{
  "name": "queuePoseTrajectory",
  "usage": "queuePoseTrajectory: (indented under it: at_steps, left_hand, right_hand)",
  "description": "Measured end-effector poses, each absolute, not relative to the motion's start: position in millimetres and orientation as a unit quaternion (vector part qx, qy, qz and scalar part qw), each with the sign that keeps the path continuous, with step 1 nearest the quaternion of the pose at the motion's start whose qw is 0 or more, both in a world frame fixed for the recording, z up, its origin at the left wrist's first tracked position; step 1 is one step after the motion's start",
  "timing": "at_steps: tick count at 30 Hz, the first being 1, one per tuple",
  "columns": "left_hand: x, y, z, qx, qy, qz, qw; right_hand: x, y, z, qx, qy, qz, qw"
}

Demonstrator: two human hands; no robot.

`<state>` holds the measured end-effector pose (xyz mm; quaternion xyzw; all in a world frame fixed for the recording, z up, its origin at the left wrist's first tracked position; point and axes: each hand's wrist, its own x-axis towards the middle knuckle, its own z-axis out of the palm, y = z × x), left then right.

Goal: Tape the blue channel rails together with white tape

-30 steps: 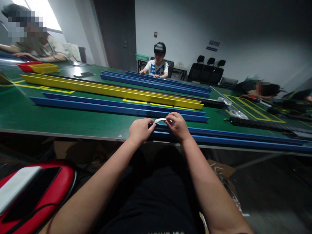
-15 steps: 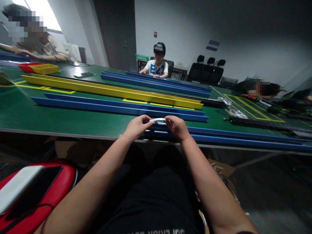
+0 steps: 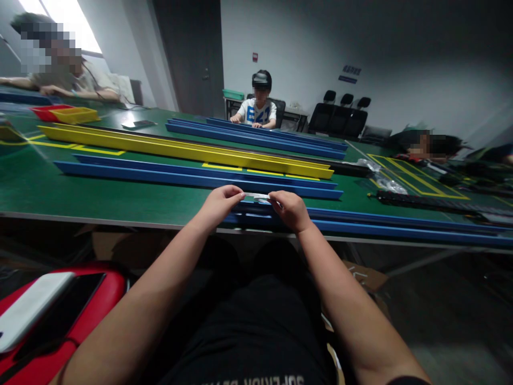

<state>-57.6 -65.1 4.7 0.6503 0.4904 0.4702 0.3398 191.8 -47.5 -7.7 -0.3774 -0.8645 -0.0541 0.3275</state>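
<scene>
A thin white strip [image 3: 255, 196] stretches nearly straight between my two hands, over the near edge of the table. My left hand [image 3: 222, 206] pinches its left end between thumb and forefinger. At the other end, my right hand [image 3: 289, 207] has its fingers closed on the strip, with part of it hidden in the grip. Just below both hands lies a long blue channel [image 3: 372, 227], running off to the right along the table edge. What the strip is made of I cannot tell.
On the green table [image 3: 132, 198] lie another blue channel [image 3: 180, 176], a yellow channel [image 3: 180, 149] and more blue channels [image 3: 256, 136] farther back. Red [image 3: 42, 113] and yellow trays [image 3: 76, 114] stand at left. A co-worker [image 3: 258, 109] sits opposite. A red stool [image 3: 108, 289] holds a phone.
My left hand has moved slightly left and up, away from the right hand. The white strip was bowed upward and is now flatter. The right hand has barely moved.
</scene>
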Motion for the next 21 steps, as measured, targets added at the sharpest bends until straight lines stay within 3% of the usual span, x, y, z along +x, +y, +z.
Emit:
queuePoseTrajectory:
  at_steps: [8, 14, 21]
  left_hand:
    - [-79.7, -62.7, 3.0, 0.644, 0.550, 0.444, 0.293]
    - [-99.8, -55.6, -4.8, 0.628, 0.560, 0.447, 0.304]
    - [-113.1, -51.2, -7.2, 0.648, 0.568, 0.402, 0.310]
  right_hand:
    - [192.8, -44.5, 4.4, -0.334, -0.907, -0.106, 0.234]
    - [192.2, -54.1, 54.2, -0.325, -0.922, -0.156, 0.140]
    - [171.5, -73.7, 108.1, -0.330, -0.934, -0.130, -0.049]
